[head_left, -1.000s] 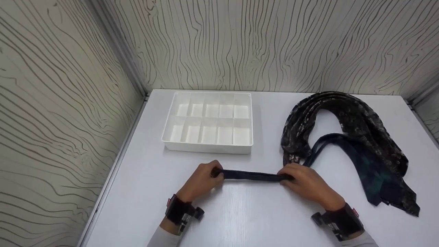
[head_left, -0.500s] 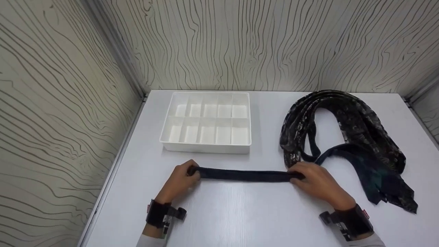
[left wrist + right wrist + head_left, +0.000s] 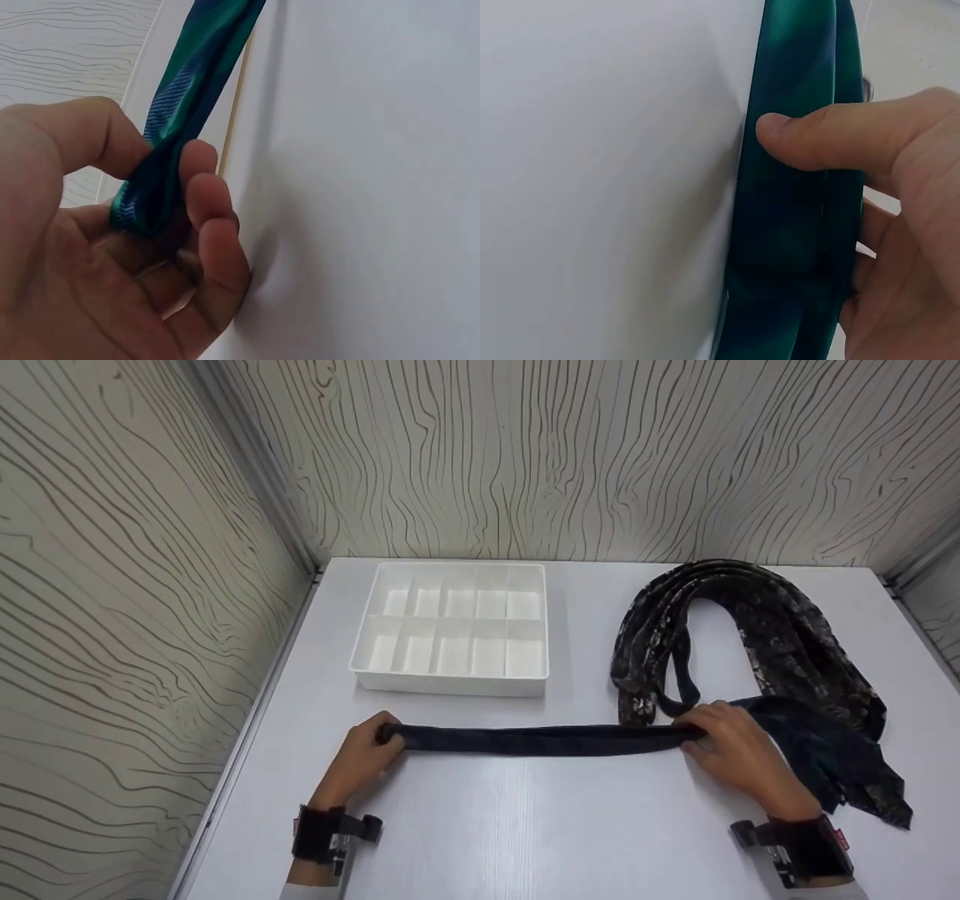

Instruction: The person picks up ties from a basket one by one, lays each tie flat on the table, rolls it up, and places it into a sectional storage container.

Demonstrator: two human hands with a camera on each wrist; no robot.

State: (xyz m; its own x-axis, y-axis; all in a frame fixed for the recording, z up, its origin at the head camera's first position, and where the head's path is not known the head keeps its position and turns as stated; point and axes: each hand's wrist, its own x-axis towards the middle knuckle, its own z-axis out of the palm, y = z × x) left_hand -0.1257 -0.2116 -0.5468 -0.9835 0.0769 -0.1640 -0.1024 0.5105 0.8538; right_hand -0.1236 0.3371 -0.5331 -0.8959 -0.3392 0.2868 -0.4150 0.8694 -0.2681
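Observation:
A dark blue-green necktie (image 3: 525,740) is stretched sideways between both hands, low over the front of the table. My left hand (image 3: 365,754) pinches its folded end between thumb and fingers; the left wrist view shows the looped satin fold (image 3: 161,180) in that grip. Farther along, my right hand (image 3: 739,746) holds the tie with the thumb on its face and the fingers behind, as the right wrist view shows. Beyond the right hand the tie's wide end (image 3: 802,742) trails over a dark patterned bundle of ties or scarf-like cloth (image 3: 795,652).
A white divided tray (image 3: 450,684) with several compartments in two rows stands at the back left of the white table (image 3: 495,825). Wood-grain panels (image 3: 525,457) rise behind and at the left. Each wrist wears a black strap with a small camera.
Both hands have moved apart, the left to the left and the right to the right, so a longer stretch of tie shows between them. The trailing wide end has been drawn nearer the right hand.

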